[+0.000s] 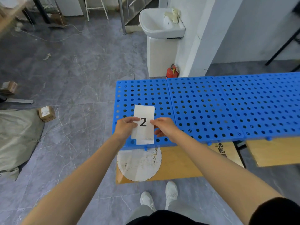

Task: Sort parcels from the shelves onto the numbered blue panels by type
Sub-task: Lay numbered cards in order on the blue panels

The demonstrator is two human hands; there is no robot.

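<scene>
Blue perforated panels [211, 103] lie end to end in a row, and the left panel [142, 91] is the landmark here. Over the near half of that panel a white card [144, 113] printed with a black "2" is held lengthways. Whether it touches the panel cannot be told. The left hand [125, 128] grips the card's left edge, thumb on top beside the numeral and fingers [135, 125] curled under. The right hand [164, 127] pinches the right edge, its fingers [155, 122] closed on the paper. A second sheet [145, 142] peeks out from under the card at the panel's near edge.

Below the panel's near edge a yellow board [178, 163] shows, with a white disc [138, 164] on it. Nearer than that stand two white shoes [171, 190] on the grey floor [81, 70]. Well to the left of the panel a small parcel [46, 113] lies on the floor beside a grey sack [17, 135], and a second parcel [9, 87] sits farther left. Just behind the panel's far right corner stands a red extinguisher [172, 71], with a white sink [159, 21] beyond it.
</scene>
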